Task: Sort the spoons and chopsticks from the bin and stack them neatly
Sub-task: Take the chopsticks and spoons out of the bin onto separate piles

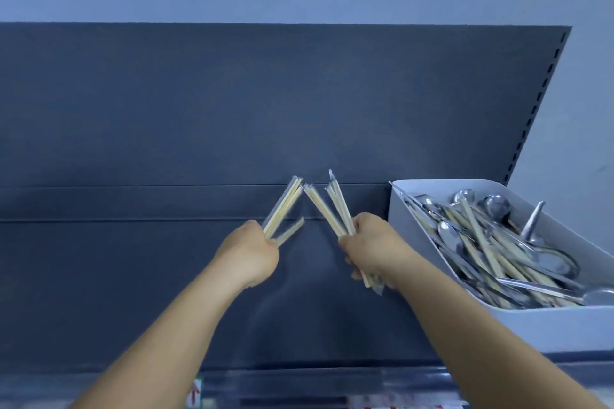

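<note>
The left hand (247, 254) is clenched around a small bundle of wrapped wooden chopsticks (284, 207), which fan up and to the right out of the fist, each in a clear sleeve; one shorter-looking piece juts out lower from the same grip, and motion blur softens its edges; the right hand (372, 244) grasps a second bundle of wrapped chopsticks (327, 206), its fingers curled round their middle, the far ends leaning up and to the left while the near ends poke out below the palm beside the wrist; the tips of the two bundles come close together above and between the hands, though whether they touch cannot be told; both hands are raised over a dark grey shelf (133, 276) with a dark back panel (232, 103) rising behind it; at the right of the shelf sits a white plastic bin (548, 322), near the right forearm; inside it lies a loose jumble of metal spoons (450, 236) and more chopsticks (481, 242), crossed over one another at many angles, with one spoon's handle sticking up near the far right wall; along the near edge of the shelf a strip with blurred red-and-white labels (196, 397) shows.
</note>
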